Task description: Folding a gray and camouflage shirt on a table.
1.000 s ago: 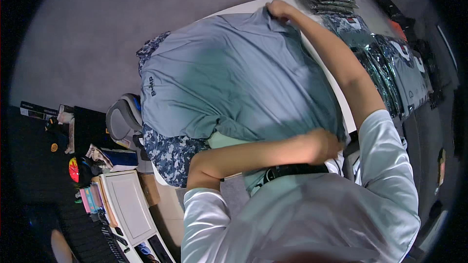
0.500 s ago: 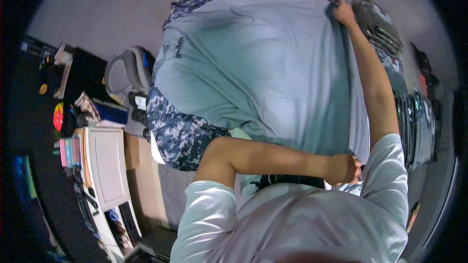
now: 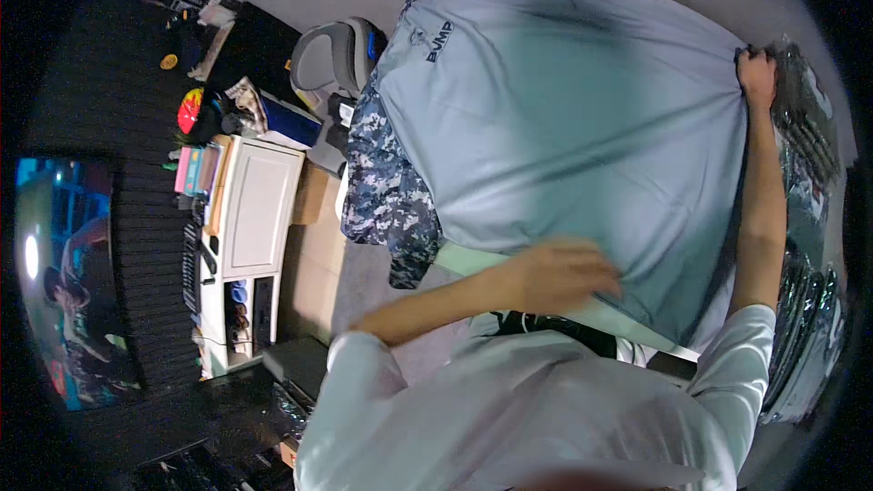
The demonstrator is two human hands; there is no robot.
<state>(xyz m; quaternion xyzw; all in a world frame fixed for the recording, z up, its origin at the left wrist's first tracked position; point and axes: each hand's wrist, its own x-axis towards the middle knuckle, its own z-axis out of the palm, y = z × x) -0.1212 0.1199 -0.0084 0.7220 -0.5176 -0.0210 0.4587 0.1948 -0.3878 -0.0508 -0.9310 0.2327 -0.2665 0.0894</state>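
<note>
A large grey shirt [image 3: 582, 118] with dark lettering on its chest lies spread in front of me, its hem toward the right. Its sleeves, such as the near camouflage sleeve [image 3: 391, 191], are on the left. At the hem's far corner, my right hand [image 3: 757, 77] is closed on the fabric, and creases run out from that grip. My left hand [image 3: 568, 277] hovers at the shirt's near side, its fingers smeared by motion. A pale green table edge [image 3: 468, 259] shows beneath the near side of the shirt.
Stacks of clear-bagged garments [image 3: 800, 327] stand at the right. On the left are a white cabinet [image 3: 264, 209], a grey seat [image 3: 323, 59], a dark blue box [image 3: 291, 120] and a lit screen [image 3: 68, 282].
My left hand has come away from the hem's near corner and moved left. My right hand keeps its hold on the far corner, the fabric now creased toward it. The whole view has turned.
</note>
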